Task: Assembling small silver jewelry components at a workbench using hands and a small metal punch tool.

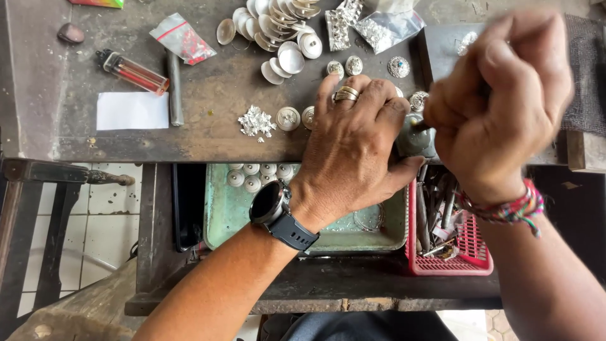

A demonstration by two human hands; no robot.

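**Bench inspection: both hands on a small metal block at the front edge**

Nearest the viewer, below the bench's front edge, a green tray holds several round silver domes along its far side. Just right of it sits a red mesh basket crowded with slender metal tools. White floor tiles show at the lower left.

The workbench is dark, scuffed wood. At its front edge, right of centre, stands a small grey metal block; its shape is mostly hidden by the hands. The left hand, wearing a ring and a dark wristwatch, lies palm down with its fingers spread on the bench and its thumb side pressed against the block, steadying it rather than gripping. The right hand, blurred, with a woven bracelet at the wrist, is clenched in a fist over the block; a dark tool tip appears to project from it, but the tool cannot be identified.

Mid-bench, left of the hands, lie a pile of silver scraps and a white paper slip. Further back are a red lighter, a heap of silver dome pieces near the far edge, and clear plastic bags.
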